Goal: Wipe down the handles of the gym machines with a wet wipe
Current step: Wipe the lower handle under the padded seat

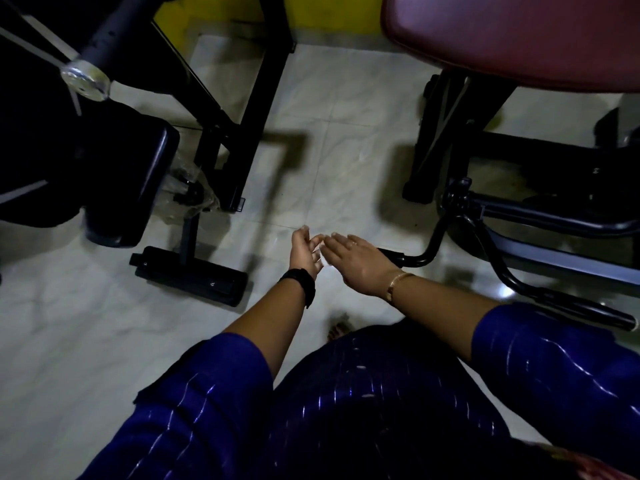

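Head view: blue sleeves (pixel 207 393) frame the bottom, with both forearms reaching out over the tiled floor (pixel 329 150). The left hand (pixel 304 252), above a black watch (pixel 300 282), is turned palm inward with loosely relaxed fingers. The right hand (pixel 356 259), above a gold bracelet (pixel 398 282), lies palm down with fingers straight. Their fingertips nearly meet; whether the pale blur (pixel 325 263) between them is a wipe cannot be told. A black curved handle (pixel 420 256) ends just behind the right hand. Beyond stand a black machine (pixel 242 98) and a maroon seat (pixel 519 36).
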